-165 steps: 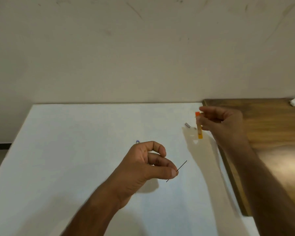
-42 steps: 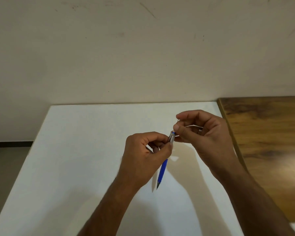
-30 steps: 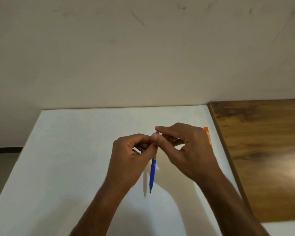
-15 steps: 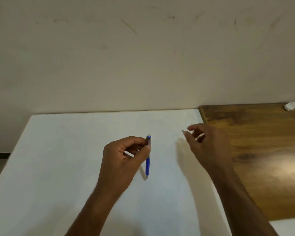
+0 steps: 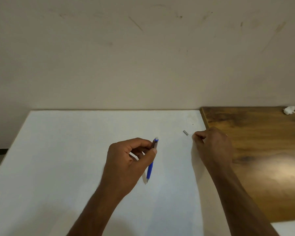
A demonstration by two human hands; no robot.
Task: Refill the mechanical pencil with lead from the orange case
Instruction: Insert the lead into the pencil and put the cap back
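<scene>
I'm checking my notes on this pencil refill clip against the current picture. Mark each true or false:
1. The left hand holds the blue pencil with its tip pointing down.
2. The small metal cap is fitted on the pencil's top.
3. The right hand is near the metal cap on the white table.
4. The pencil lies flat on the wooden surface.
1. True. The left hand holds the blue pencil near its upper end, tip down.
2. False. The metal cap lies on the white table; the pencil's top shows a white eraser.
3. True. The right hand is just beside the cap.
4. False. The pencil is held over the white table, not lying on the wooden surface.
</scene>
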